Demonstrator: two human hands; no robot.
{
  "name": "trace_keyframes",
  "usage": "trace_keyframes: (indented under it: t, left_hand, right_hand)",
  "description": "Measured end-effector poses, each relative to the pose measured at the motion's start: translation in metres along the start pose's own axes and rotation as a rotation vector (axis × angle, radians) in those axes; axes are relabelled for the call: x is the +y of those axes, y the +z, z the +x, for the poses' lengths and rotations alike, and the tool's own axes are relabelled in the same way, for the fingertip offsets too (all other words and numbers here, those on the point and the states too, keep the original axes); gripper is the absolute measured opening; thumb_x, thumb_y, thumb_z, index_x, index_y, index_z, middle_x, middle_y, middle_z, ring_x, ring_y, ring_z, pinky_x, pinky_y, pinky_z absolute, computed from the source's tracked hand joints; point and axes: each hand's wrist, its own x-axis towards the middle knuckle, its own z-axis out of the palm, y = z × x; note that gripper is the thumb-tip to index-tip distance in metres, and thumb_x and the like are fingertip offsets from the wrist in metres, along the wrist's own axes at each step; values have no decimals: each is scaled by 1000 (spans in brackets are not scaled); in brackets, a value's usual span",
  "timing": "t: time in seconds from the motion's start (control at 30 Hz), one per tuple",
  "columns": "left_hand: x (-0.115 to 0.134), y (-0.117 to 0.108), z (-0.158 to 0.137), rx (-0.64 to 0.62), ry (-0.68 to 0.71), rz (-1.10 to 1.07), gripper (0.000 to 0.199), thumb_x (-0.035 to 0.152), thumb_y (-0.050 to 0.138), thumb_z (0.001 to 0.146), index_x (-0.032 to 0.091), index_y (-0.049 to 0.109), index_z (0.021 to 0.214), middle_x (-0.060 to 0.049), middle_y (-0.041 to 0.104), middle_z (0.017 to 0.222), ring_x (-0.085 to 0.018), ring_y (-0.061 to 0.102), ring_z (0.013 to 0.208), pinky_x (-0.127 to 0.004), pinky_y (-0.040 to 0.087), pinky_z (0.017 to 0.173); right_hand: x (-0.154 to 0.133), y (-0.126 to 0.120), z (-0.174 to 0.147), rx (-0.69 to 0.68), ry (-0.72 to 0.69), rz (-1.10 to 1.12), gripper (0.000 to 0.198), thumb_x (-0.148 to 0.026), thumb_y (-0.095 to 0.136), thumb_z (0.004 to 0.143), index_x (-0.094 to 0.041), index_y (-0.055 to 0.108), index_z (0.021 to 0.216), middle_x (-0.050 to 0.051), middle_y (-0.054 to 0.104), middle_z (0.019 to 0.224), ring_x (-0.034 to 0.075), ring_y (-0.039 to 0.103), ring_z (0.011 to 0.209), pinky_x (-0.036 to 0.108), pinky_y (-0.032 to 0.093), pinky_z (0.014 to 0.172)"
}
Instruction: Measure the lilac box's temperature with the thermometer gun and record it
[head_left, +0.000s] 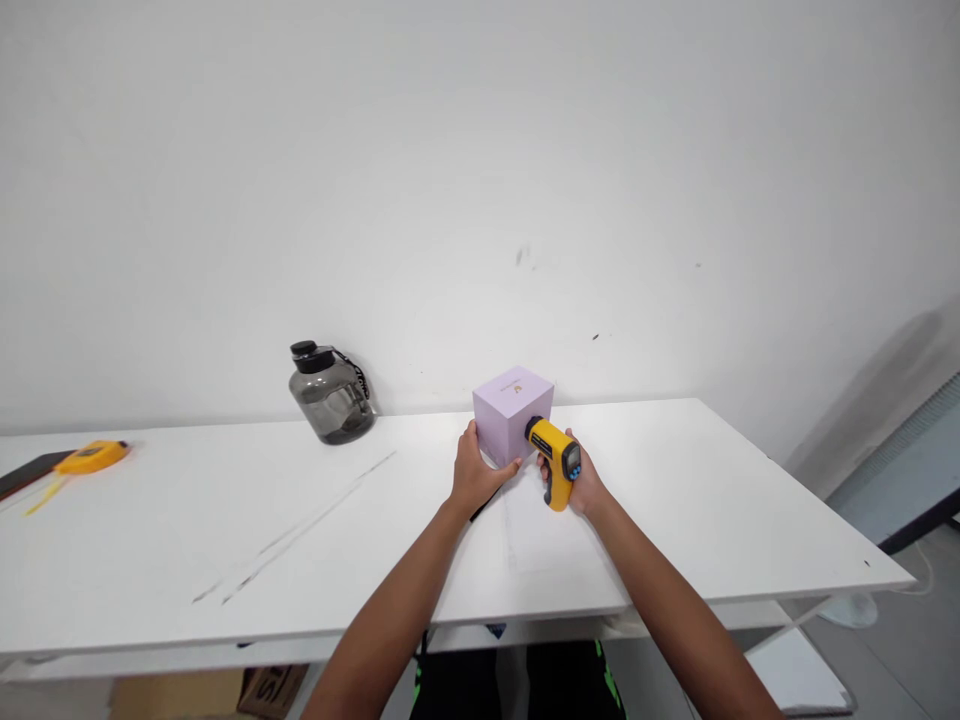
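Note:
A lilac box (495,425) with a small gold mark on top stands on the white table (637,560). My left hand (476,475) grips its lower left corner, thumb along the near bottom edge. In my right hand (589,485) is a yellow and black infrared thermometer (556,455), held by its handle. Its muzzle points at the box's right face and looks very close to it; whether they touch I cannot tell. The thermometer's small screen faces me. Part of a thin dark object (486,503) shows beside my left wrist.
A grey transparent water jug (330,395) with a black lid stands near the wall. At the far left lie a yellow tape measure (94,457) and a dark flat object (34,472). A cardboard box (274,690) sits below the table.

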Motion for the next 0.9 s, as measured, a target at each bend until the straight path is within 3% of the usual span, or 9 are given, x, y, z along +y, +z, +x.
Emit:
trace_keyframes:
  t: [0.3,0.5,0.9]
  left_hand:
    - [-1,0,0,7,22,10,104,50,87,60,23,34,145,-13,54,131,-34,53,125,-51,48,105]
    - [0,-3,-1,18,59,30,103,51,87,62,21,33,145,-14,54,131,-34,53,124,-51,48,105]
    - [-3,-1,-1,7,56,-12,107,51,88,62,24,30,148,-13,50,133,-34,48,131,-50,49,105]
  right_hand:
    - [-1,1,-1,6,11,-16,60,-67,41,99,-17,69,79,5,67,64,14,57,49,26,47,50]
    - [-2,4,-6,21,35,11,67,-63,29,102,-16,70,80,6,66,65,15,56,50,25,45,52]
    - [-2,4,-7,16,20,-11,63,-69,36,98,-19,69,80,6,66,66,17,55,52,28,47,54]
